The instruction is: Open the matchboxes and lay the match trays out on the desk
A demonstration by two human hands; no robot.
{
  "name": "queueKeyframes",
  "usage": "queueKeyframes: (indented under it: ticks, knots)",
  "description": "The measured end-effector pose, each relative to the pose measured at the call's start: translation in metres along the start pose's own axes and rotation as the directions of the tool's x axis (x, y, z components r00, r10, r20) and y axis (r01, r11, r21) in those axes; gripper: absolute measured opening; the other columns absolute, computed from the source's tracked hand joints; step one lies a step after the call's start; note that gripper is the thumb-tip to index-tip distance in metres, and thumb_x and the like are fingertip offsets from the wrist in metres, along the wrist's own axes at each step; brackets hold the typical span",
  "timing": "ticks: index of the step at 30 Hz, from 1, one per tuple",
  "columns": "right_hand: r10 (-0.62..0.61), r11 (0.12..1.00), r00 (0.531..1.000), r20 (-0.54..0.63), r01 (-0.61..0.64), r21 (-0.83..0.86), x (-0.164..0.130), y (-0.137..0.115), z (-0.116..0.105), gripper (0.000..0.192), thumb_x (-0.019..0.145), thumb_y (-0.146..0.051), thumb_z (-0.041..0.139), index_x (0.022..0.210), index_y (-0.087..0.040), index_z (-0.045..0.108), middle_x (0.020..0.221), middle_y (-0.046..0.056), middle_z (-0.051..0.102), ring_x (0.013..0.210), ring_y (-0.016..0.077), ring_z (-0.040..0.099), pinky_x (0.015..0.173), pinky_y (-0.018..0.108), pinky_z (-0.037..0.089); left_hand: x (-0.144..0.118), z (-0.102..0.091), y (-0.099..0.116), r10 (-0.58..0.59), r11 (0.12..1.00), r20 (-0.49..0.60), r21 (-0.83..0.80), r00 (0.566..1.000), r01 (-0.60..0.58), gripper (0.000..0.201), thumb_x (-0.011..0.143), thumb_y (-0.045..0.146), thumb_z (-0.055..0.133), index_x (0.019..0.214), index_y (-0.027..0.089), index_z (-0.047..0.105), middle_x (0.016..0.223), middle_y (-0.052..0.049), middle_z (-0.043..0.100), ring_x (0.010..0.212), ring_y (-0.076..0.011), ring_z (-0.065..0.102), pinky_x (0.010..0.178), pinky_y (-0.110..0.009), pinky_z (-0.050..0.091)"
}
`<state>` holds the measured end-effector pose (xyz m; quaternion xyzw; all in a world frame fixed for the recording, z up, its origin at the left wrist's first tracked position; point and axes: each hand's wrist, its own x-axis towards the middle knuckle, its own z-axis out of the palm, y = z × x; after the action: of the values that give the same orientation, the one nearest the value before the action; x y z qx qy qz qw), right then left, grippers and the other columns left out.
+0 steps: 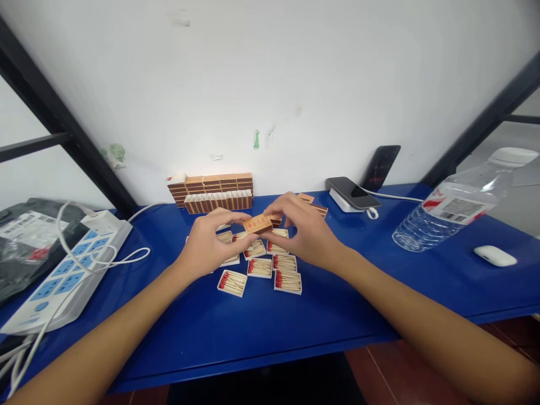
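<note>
Fingertips of both hands pinch one small orange cardboard matchbox (257, 224), held a bit above the table, slightly tilted, printed face up. Left hand (208, 244) grips its left end w/ thumb and forefinger; right hand (306, 230) grips the right end, fingers curled over the top edge. Both hands closed on the box, none of the fingers loose. Can't tell if the tray is partly slid out, since the fingers cover the ends.

Right under the hands: a cluster of open white cardboard trays of red-tipped wooden matches (259, 267), lying flat on the blue table top (253, 332), side by side in approx. two rows, some touching, a few partly hidden by the hands. Nearest tray at front left sits a bit askew.

Behind, against the white wall (270, 84): a stacked row of closed brown-and-orange matchboxes (213, 191), some flat, some stood on edge in front. A couple more brown matchbox sleeves (314, 203) lie just behind the right hand.

Further out, right side: a dark smartphone lying on a white charging stand (352, 194), a second black phone leaning on the wall (382, 166), white cable running from there. Then a clear plastic water bottle w/ white cap and red-white label (455, 216), on its side, and a small white oval earbud-style case (495, 256) near the table's right end.

Left side: a white power strip w/ blue sockets (67, 267), white cords looped over it, and a dark grey plastic bag (25, 242) beyond it. Black metal frame bars (63, 138) slant up at both corners.
</note>
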<state>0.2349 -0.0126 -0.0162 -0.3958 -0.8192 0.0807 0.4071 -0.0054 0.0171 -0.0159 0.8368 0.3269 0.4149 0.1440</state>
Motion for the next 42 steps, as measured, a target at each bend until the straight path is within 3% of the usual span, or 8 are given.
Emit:
queueKeyframes:
  ticks: [3, 6, 14, 21, 23, 27, 29, 42]
  knots:
    - [0.185, 0.954, 0.983, 0.022, -0.185, 0.234, 0.0, 0.001, 0.0, 0.038, 0.084, -0.045, 0.082, 0.109, -0.023, 0.062, 0.108, 0.008, 0.066, 0.09, 0.0212, 0.064, 0.069, 0.035, 0.056, 0.001, -0.002, -0.004, 0.032, 0.999, -0.082, 0.035, 0.996, -0.029, 0.034, 0.081, 0.038, 0.086, 0.11, 0.023, 0.079, 0.107, -0.006, 0.079, 0.098, -0.0242, 0.072, 0.087, -0.041, 0.06]
    - [0.282, 0.856, 0.953, 0.107, -0.301, 0.419, 0.001, 0.003, 0.002, 0.037, 0.083, -0.045, 0.082, 0.106, -0.022, 0.064, 0.106, 0.007, 0.068, 0.088, 0.0198, 0.066, 0.066, 0.033, 0.056, 0.001, -0.003, -0.007, 0.075, 0.996, -0.102, 0.048, 0.992, -0.07, 0.034, 0.081, 0.036, 0.087, 0.111, 0.023, 0.078, 0.107, -0.006, 0.079, 0.098, -0.0243, 0.072, 0.086, -0.041, 0.06]
    - [0.404, 0.681, 0.885, 0.233, -0.461, 0.57, 0.003, 0.002, 0.004, 0.031, 0.08, -0.039, 0.086, 0.095, -0.021, 0.066, 0.082, 0.003, 0.07, 0.074, 0.0169, 0.067, 0.06, 0.031, 0.058, 0.001, -0.001, -0.006, 0.221, 0.973, -0.106, 0.093, 0.97, -0.211, 0.033, 0.083, 0.03, 0.086, 0.113, 0.022, 0.078, 0.103, -0.006, 0.08, 0.096, -0.0233, 0.07, 0.085, -0.04, 0.06]
    - [0.425, 0.569, 0.869, 0.255, -0.475, 0.671, 0.002, 0.001, 0.012, 0.042, 0.082, -0.049, 0.084, 0.102, -0.021, 0.059, 0.093, 0.005, 0.069, 0.076, 0.0197, 0.07, 0.051, 0.031, 0.059, 0.001, 0.0, -0.008, 0.323, 0.94, -0.089, 0.149, 0.942, -0.308, 0.035, 0.085, 0.028, 0.085, 0.118, 0.02, 0.076, 0.103, -0.006, 0.079, 0.097, -0.0216, 0.07, 0.086, -0.036, 0.059]
    - [0.413, 0.594, 0.88, 0.236, -0.456, 0.663, 0.002, 0.003, 0.012, 0.047, 0.085, -0.05, 0.081, 0.115, -0.023, 0.056, 0.101, 0.006, 0.069, 0.077, 0.0194, 0.07, 0.052, 0.031, 0.058, 0.0, 0.0, -0.01, 0.341, 0.931, -0.07, 0.165, 0.938, -0.326, 0.037, 0.086, 0.03, 0.085, 0.12, 0.02, 0.075, 0.103, -0.007, 0.079, 0.097, -0.0214, 0.069, 0.086, -0.036, 0.059]
    - [0.204, 0.881, 0.961, 0.186, -0.263, 0.393, 0.001, 0.009, 0.007, 0.047, 0.087, -0.043, 0.081, 0.127, -0.028, 0.062, 0.116, 0.006, 0.068, 0.091, 0.0197, 0.067, 0.066, 0.032, 0.058, 0.0, -0.002, -0.015, 0.282, 0.942, 0.006, 0.189, 0.959, -0.278, 0.052, 0.084, 0.042, 0.085, 0.13, 0.02, 0.072, 0.107, -0.01, 0.076, 0.098, -0.0236, 0.07, 0.085, -0.038, 0.06]
    - [0.12, 0.957, 0.974, 0.192, -0.165, 0.238, 0.001, 0.012, 0.005, 0.038, 0.089, -0.041, 0.08, 0.122, -0.027, 0.068, 0.114, 0.006, 0.07, 0.091, 0.0197, 0.066, 0.069, 0.033, 0.057, 0.0, -0.004, -0.018, 0.246, 0.947, 0.059, 0.198, 0.968, -0.253, 0.059, 0.083, 0.046, 0.085, 0.135, 0.022, 0.07, 0.109, -0.01, 0.076, 0.1, -0.0249, 0.071, 0.086, -0.04, 0.06]
    - [0.208, 0.971, 0.968, 0.138, -0.222, 0.09, 0.009, 0.035, -0.016, 0.035, 0.089, -0.04, 0.077, 0.12, -0.024, 0.071, 0.115, 0.008, 0.076, 0.092, 0.0224, 0.069, 0.083, 0.041, 0.058, 0.015, -0.034, -0.034, 0.12, 0.981, 0.07, 0.143, 0.99, -0.129, 0.022, 0.091, 0.042, 0.078, 0.099, 0.022, 0.082, 0.092, -0.004, 0.079, 0.088, -0.0202, 0.073, 0.083, -0.035, 0.058]
